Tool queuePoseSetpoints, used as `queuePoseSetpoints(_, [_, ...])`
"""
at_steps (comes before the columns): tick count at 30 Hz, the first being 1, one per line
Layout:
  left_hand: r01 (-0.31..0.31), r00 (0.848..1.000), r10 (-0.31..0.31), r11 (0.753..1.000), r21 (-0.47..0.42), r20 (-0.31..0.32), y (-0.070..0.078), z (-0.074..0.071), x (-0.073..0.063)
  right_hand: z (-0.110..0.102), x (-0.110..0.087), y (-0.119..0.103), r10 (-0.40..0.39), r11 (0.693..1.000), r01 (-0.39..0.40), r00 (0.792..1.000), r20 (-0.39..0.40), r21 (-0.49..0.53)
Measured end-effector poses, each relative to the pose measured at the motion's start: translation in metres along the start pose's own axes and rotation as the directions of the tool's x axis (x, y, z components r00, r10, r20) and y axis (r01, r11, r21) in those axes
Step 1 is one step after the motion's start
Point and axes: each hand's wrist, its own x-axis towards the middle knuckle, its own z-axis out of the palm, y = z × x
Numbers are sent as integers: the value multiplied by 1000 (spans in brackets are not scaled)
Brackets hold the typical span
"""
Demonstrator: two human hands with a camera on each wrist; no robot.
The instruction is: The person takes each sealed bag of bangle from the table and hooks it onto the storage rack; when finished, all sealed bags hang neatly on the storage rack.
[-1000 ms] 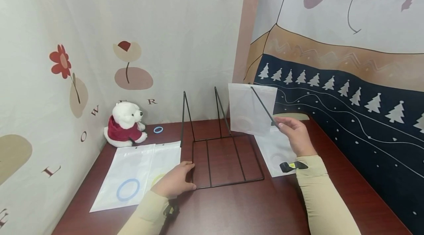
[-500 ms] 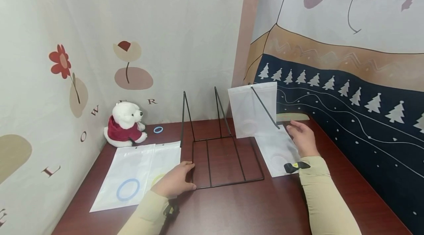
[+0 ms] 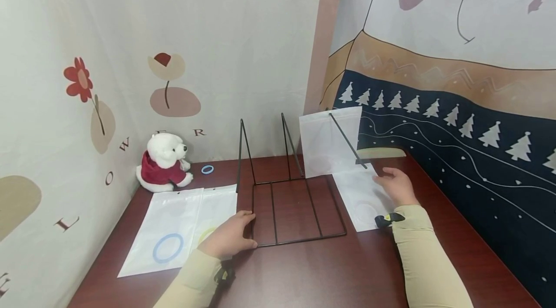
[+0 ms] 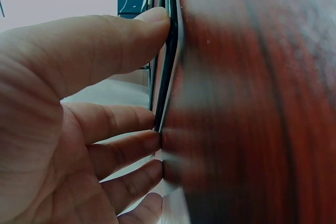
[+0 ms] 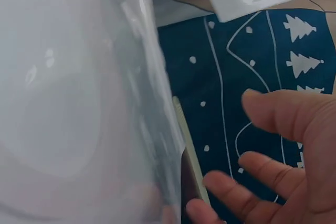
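Observation:
A black wire rack (image 3: 298,241) stands on the table, its gridded base flat and thin rods rising at the back. My left hand (image 3: 230,234) rests at the base's front left corner, thumb and fingertips touching the wire in the left wrist view. A translucent white zip bag (image 3: 314,141) hangs from the rack's slanting right rod (image 3: 347,141). Just right of that rod's free end, my right hand (image 3: 396,186) holds nothing, its fingers loosely bent. Below it lies another white bag (image 3: 354,197) with a faint pale ring inside. The right wrist view shows a bag close to the fingers.
Left of the rack lie two overlapping white bags, one with a blue ring (image 3: 168,248), one with a partly covered yellow ring (image 3: 207,234). A white plush bear (image 3: 165,165) in red clothing sits at the back left beside a small blue ring (image 3: 207,170).
My right hand has let go of the slanting rod and drawn back slightly right and down. The hanging bag has swung a little. My left hand has stayed at the rack's corner.

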Motion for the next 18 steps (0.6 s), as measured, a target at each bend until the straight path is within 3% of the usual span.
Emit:
queuePoseSetpoints(10, [4, 1000, -4, 1000, 1, 5, -1, 1, 0, 1, 0, 4, 84, 983, -80, 996, 17, -167])
queuePoseSetpoints(18, [17, 1000, -17, 1000, 3, 7, 0, 1, 0, 3, -3, 5, 54, 955, -35, 997, 57, -294])
